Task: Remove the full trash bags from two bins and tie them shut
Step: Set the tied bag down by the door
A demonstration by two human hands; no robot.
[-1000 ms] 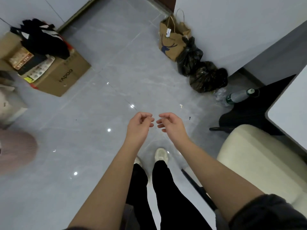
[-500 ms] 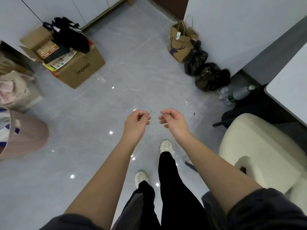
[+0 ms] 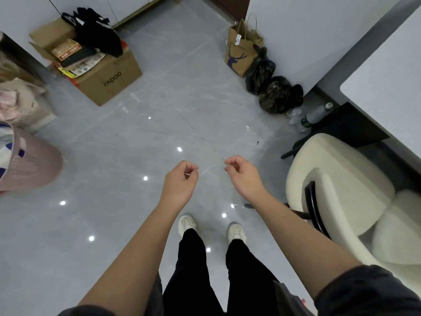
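Observation:
Two black trash bags lie tied on the grey floor by the white wall at the upper right: a smaller bag [image 3: 260, 74] beside a larger bag [image 3: 280, 95]. My left hand [image 3: 181, 180] and my right hand [image 3: 242, 172] hang in front of me over the floor, well short of the bags. Both hands have their fingers curled in with thumb against fingertips, and I see nothing held in either. No bin with a bag in it is in view.
A brown paper bag [image 3: 241, 50] stands next to the trash bags, plastic bottles [image 3: 314, 116] lie right of them. A cardboard box [image 3: 107, 74] with black clothes sits upper left. A pink basket [image 3: 29, 163] is at the left, a cream chair [image 3: 341, 190] at the right.
My hands have moved apart from each other. The view has pulled back and turned left, so the box and pink basket show more fully.

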